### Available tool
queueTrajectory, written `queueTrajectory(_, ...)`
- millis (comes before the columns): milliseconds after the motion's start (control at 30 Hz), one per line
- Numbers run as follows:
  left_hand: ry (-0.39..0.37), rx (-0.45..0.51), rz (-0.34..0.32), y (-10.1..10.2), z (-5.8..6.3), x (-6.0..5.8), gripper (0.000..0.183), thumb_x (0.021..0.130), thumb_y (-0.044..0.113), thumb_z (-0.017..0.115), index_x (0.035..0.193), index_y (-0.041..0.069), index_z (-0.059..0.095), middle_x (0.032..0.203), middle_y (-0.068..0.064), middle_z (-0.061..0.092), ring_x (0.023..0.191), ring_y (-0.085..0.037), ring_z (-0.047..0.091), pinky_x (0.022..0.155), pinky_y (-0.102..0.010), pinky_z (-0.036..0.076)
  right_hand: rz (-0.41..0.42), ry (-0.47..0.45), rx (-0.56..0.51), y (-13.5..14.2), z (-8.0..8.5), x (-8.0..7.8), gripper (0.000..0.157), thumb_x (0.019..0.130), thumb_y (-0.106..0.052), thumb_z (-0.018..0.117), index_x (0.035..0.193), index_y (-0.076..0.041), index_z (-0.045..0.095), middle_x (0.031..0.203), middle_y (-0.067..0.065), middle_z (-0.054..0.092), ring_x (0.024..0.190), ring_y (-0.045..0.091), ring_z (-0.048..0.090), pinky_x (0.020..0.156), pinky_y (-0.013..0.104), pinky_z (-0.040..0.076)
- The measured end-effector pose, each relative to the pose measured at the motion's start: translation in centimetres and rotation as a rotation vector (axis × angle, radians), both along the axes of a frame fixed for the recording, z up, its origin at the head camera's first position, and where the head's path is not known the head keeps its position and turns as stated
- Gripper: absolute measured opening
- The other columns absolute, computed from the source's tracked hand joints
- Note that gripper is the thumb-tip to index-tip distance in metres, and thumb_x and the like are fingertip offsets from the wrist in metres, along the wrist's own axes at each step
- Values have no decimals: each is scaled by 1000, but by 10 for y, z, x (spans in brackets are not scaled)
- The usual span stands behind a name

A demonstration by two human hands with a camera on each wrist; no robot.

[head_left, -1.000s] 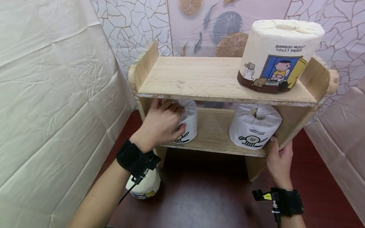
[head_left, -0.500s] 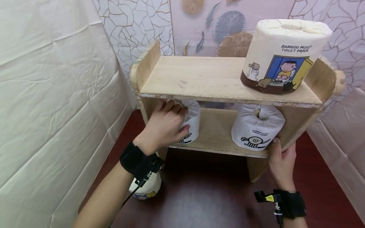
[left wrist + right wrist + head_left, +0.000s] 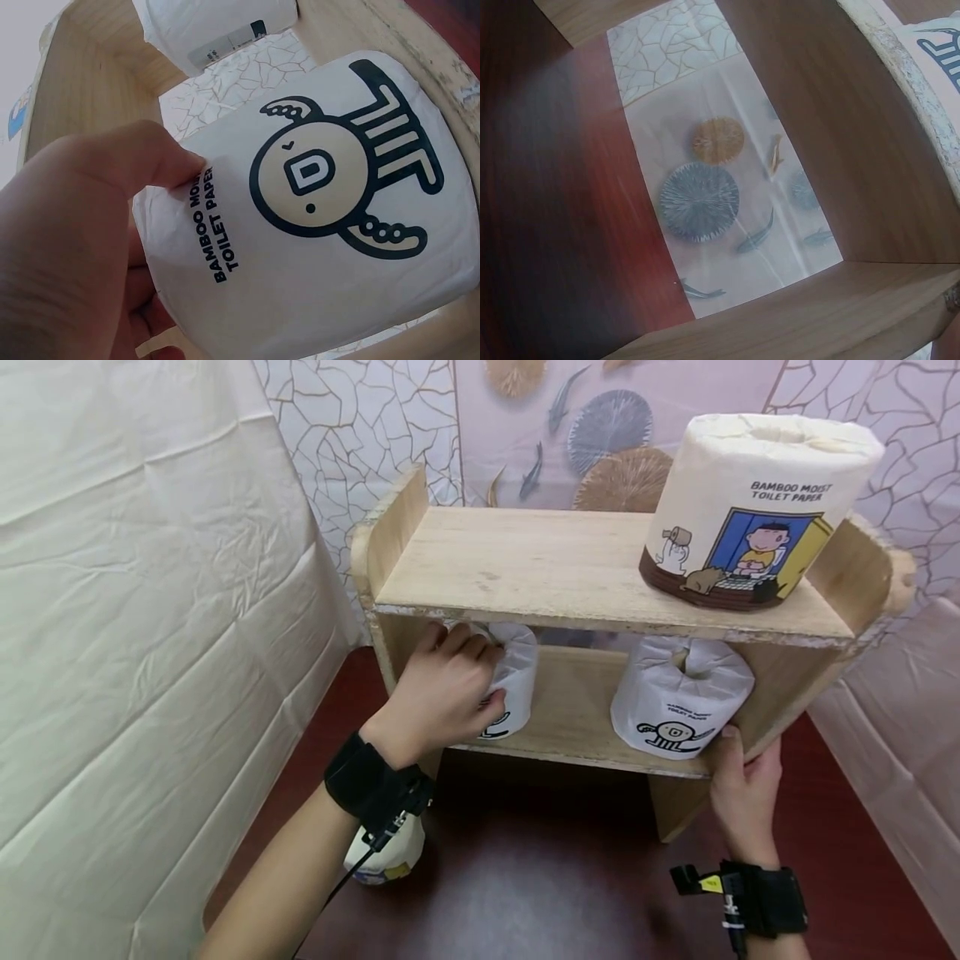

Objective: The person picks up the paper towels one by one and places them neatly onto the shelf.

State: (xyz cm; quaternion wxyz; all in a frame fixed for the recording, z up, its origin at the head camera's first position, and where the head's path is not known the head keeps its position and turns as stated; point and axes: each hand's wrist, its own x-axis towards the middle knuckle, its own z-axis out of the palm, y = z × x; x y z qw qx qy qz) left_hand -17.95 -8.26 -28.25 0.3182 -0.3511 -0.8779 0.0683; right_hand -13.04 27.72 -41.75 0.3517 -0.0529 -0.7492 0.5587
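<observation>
A white-wrapped toilet paper roll (image 3: 315, 202) with a striped cartoon figure stands on the lower shelf at the left. My left hand (image 3: 450, 685) grips it, thumb on the front wrapper and fingers over the top and far side, partly hidden. At the right end of the same shelf stands a second white toilet paper roll (image 3: 678, 702), apart from the first. My right hand (image 3: 746, 789) holds the lower right edge of the wooden shelf unit (image 3: 525, 556), its thumb in front near that roll. The right wrist view shows the unit's underside, the hand hardly at all.
A larger cream toilet paper roll (image 3: 757, 514) with a coloured picture stands on the top board, right side. On the dark red table (image 3: 517, 868), another cream roll (image 3: 390, 852) sits below my left wrist. Cloth walls (image 3: 150, 635) rise at both sides and behind.
The head view has shifted a little, so everything appears farther right. The roll in my left hand stands slightly nearer the right-hand roll. Both hands keep their grips.
</observation>
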Motion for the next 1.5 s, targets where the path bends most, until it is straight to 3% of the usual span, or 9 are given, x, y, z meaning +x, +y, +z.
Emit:
queueTrajectory(733, 23, 36, -30, 15, 0, 3, 36, 95, 36, 58, 112, 10, 76, 107, -7, 74, 106, -28, 62, 93, -49, 43, 16, 9, 0, 1, -1, 1, 44, 111, -19, 48, 155, -15, 49, 136, -4, 56, 121, 11, 54, 97, 19, 42)
queueTrajectory(1167, 62, 89, 5, 16, -10, 9, 50, 97, 46, 61, 132, 12, 72, 126, -5, 73, 116, -27, 63, 86, -47, 49, 9, 11, 18, 1, 0, 1, 44, 110, -20, 47, 154, -14, 49, 136, -4, 56, 121, 10, 54, 97, 18, 41)
queueTrajectory(1500, 40, 135, -34, 9, -15, 10, 59, 97, 52, 64, 140, 12, 67, 135, -8, 67, 118, -29, 63, 89, -46, 53, 8, 49, 20, 1, 0, -1, 42, 109, -17, 49, 151, -12, 53, 128, -11, 57, 116, 9, 54, 95, 18, 40)
